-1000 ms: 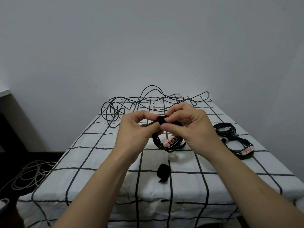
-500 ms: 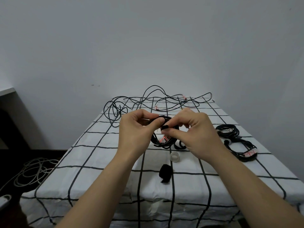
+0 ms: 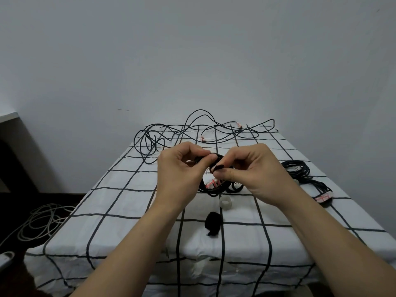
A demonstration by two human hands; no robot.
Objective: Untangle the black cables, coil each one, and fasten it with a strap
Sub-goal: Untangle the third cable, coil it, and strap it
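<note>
Black coiled cable [image 3: 214, 192] hangs between both hands, lifted a little above the checked table [image 3: 128, 200], near its middle. The left hand [image 3: 180, 170] pinches the top of the loops between thumb and fingers. The right hand [image 3: 255, 170] pinches the free end of a dark strap [image 3: 218, 167] that seems to go around the bundle, though the fingers hide most of it. To do this step well, I think the left pinch should hold all loops flat together while the right pulls the strap snug and presses it onto itself. Other tangled cables [image 3: 192, 133] wait at the far edge; tied coils [image 3: 300, 170] lie to the right.
</note>
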